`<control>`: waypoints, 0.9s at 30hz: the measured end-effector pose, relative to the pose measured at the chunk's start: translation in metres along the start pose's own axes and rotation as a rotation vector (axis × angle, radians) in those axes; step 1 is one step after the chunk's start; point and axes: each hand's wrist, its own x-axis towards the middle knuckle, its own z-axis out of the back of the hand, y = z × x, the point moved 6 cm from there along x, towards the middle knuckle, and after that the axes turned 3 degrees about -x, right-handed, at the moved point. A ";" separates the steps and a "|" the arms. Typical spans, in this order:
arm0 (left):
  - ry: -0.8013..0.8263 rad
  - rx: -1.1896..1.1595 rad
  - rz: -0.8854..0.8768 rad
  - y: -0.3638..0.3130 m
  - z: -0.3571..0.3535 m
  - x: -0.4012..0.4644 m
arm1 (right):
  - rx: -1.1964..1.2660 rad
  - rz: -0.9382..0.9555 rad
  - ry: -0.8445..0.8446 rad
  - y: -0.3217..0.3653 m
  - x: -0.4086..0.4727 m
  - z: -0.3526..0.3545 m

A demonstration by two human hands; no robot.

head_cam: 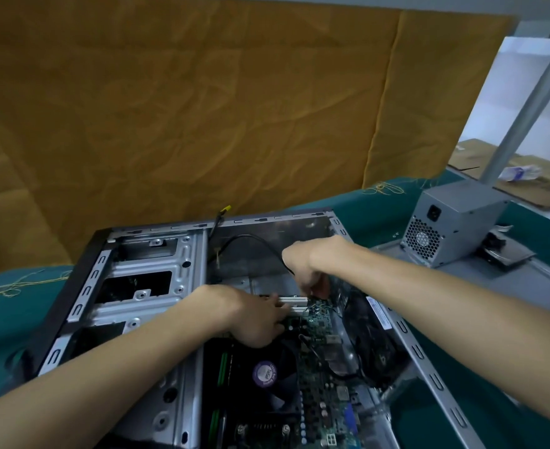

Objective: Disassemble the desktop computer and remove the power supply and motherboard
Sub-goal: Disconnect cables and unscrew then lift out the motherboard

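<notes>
The open computer case [144,286], a grey box of perforated sheet metal, lies on the green cloth [380,202]. Inside it the green motherboard [319,384] is still in place, with a black fan [267,374] that has a round purple sticker, and white slots [67,301]. The power supply [451,225], a grey metal block with a honeycomb grille, stands outside on the right. My left hand [251,315] rests on the white slots, fingers curled. My right hand [306,270] pinches something at the board's far edge; I cannot tell what.
</notes>
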 end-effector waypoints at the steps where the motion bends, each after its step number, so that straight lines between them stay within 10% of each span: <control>1: 0.003 -0.010 0.001 0.000 0.000 -0.002 | -0.051 0.005 -0.040 0.003 0.000 0.000; 27: 0.067 -0.032 0.019 0.002 0.000 -0.007 | -0.320 0.097 -0.119 0.019 -0.001 0.003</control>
